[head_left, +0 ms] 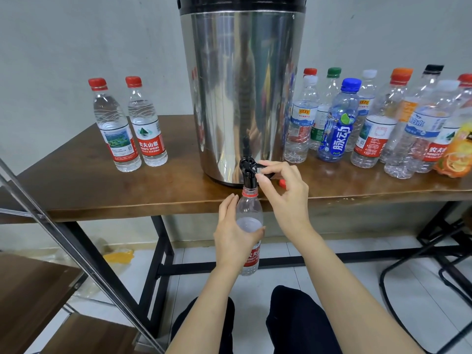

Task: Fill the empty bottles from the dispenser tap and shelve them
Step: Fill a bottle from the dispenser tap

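Grey wall and a brown wooden table [102, 190] fill the view ahead of you. Your left hand [235, 241] wraps round the middle of a clear bottle [249, 208], fingers and thumb curled about it. It holds the bottle upright below the table edge, the uncapped neck right under the black tap [249, 177]. A water surface shows inside the bottle just above your thumb.

Your right hand [283, 192], at one o'clock from the left, pinches the tap lever [256, 167] between thumb and forefinger, with the other fingers loosely curled. Just behind that hand, at three o'clock from the tap, a small red cap [282, 183] lies on the table.

At twelve o'clock the tap juts from the foot of a tall steel dispenser [242, 85]. At ten o'clock two full capped bottles [146, 129] stand side by side. At two o'clock a crowd of capped bottles that look empty [378, 129] lines the table, a blue-capped bottle [339, 123] near its front. At eight o'clock you see a metal-framed shelf [30, 290] with wooden boards.
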A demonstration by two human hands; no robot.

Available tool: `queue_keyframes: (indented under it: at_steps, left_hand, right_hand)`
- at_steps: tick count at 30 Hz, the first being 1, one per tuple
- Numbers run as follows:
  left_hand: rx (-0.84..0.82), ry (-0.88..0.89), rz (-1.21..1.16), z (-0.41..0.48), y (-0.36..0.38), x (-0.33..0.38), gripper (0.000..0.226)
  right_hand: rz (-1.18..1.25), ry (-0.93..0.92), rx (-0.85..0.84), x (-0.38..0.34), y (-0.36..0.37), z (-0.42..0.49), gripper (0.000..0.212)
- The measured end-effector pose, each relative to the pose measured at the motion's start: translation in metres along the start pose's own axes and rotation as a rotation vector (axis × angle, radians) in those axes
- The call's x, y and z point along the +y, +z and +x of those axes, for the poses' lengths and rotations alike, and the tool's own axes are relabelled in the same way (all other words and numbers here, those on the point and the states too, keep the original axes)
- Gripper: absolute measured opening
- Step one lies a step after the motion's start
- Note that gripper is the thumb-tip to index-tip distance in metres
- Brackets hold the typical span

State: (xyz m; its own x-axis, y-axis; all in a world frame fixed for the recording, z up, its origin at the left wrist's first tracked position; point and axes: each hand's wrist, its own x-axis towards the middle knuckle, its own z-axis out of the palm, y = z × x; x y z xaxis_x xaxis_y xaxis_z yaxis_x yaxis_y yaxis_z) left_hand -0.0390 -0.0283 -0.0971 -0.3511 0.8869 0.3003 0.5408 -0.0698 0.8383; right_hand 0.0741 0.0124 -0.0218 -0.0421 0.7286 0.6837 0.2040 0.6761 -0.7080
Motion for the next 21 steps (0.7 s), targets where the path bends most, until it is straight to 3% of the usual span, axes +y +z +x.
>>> queue_keyframes:
  at_steps: [21]
  left_hand:
    - [-0.011, -0.025, -0.009, 0.0001, -0.0003, 0.0018, 0.095]
  right_hand:
    - [0.029, 0.017, 0.023, 0.0008, 0.003, -0.0015, 0.023]
